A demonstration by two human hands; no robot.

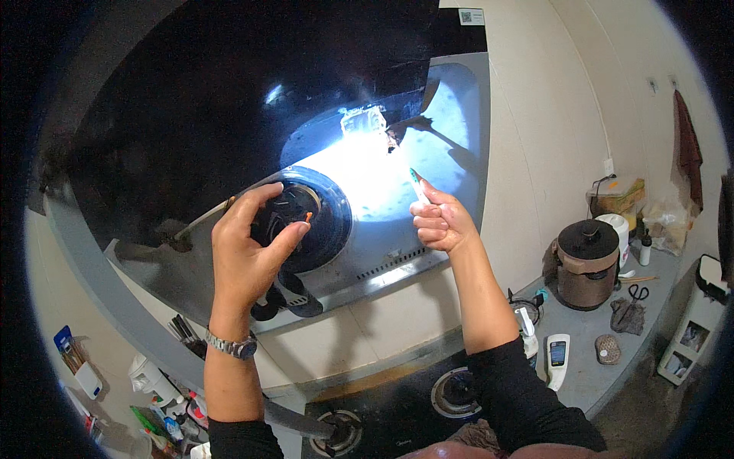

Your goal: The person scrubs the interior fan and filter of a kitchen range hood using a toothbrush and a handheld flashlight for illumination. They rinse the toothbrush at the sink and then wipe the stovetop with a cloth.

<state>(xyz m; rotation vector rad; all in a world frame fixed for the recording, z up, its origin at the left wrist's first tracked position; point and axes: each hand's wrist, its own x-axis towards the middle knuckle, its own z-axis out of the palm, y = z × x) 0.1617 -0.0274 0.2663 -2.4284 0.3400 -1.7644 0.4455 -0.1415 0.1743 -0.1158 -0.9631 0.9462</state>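
Observation:
My left hand is raised with thumb and fingers spread across a round black fitting on the metal underside of a range hood. I cannot tell how firmly it touches the fitting. A small orange piece shows at the thumb tip; whether it is held is unclear. In my right hand is a slim white stick-like tool with a green end, pointing up at the hood. Glare from a bright lamp washes out the metal between my hands. Beside it is a dark, ragged spot.
Below lies a black gas hob with two burners. On the right counter stand a brown lidded pot, a spray bottle, a white handheld device, scissors and a sponge. Several bottles crowd the lower left.

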